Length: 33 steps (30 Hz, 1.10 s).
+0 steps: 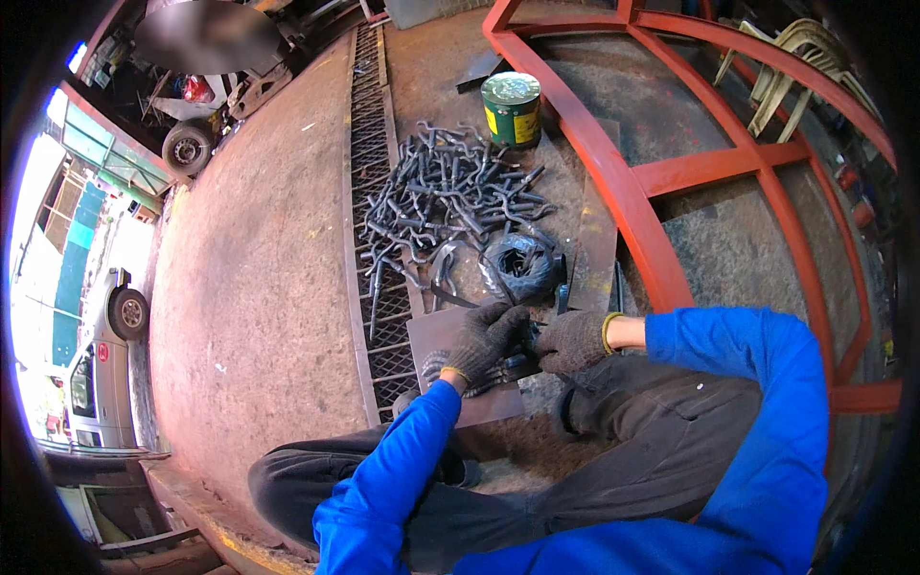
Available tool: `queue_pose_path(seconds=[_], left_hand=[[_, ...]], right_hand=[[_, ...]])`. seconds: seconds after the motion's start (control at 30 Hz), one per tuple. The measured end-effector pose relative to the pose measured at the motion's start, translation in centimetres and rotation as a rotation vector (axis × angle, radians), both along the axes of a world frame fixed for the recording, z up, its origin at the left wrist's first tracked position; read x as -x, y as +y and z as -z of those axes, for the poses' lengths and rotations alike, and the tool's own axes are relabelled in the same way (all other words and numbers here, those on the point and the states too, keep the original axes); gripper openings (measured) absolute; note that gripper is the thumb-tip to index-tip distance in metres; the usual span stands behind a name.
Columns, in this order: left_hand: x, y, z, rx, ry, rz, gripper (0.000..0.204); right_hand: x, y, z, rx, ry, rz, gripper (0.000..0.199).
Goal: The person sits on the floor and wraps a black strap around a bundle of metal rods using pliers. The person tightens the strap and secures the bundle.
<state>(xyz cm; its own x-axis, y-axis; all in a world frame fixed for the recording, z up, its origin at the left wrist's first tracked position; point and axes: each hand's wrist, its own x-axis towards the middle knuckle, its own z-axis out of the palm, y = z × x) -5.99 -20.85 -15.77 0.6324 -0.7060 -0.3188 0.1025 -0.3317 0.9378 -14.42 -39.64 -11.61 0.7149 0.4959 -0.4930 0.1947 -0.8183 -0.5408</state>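
Left hand (487, 335) beside right hand (572, 342); one black coil (529, 281), one green tin (511, 113).

The premises are judged to be a metalworking workshop, opened to daylight at the left. This is indicated by a heap of bent, dark metal rods (450, 196), a large, red-painted metal frame (700, 172) and a stained concrete floor (259, 211), in which a long, diamond-mesh metal grating (365, 105) is set.
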Motion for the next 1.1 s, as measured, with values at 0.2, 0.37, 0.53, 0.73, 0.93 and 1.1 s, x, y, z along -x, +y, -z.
queue_pose_path(seconds=[0.2, 0.37, 0.53, 0.73, 0.93, 1.1], left_hand=[[-0.1, 0.0, 0.1, 0.003, -0.119, 0.032, 0.033], [0.3, 0.4, 0.2, 0.013, -0.161, -0.005, 0.033], [0.3, 0.2, -0.2, -0.001, -0.038, 0.005, 0.034], [-1.5, 1.4, -0.3, -0.096, -0.2, 0.357, 0.04], [-1.0, 0.9, -3.5, -0.107, -0.072, 0.38, 0.041], [-0.8, 1.0, -1.9, 0.121, 0.064, 0.276, 0.04]], right_hand=[[0.8, 0.1, 1.0, -0.146, 0.089, 0.174, 0.043], [0.5, 0.6, -1.1, -0.202, 0.495, 0.424, 0.039], [1.4, 0.4, 0.1, -0.324, 0.586, 0.587, 0.032], [1.2, -0.4, 1.0, -0.132, 0.235, 0.32, 0.037], [1.2, -0.4, -0.1, -0.064, -0.05, 0.292, 0.035], [0.8, -0.4, -1.5, -0.011, -0.21, 0.325, 0.029]])
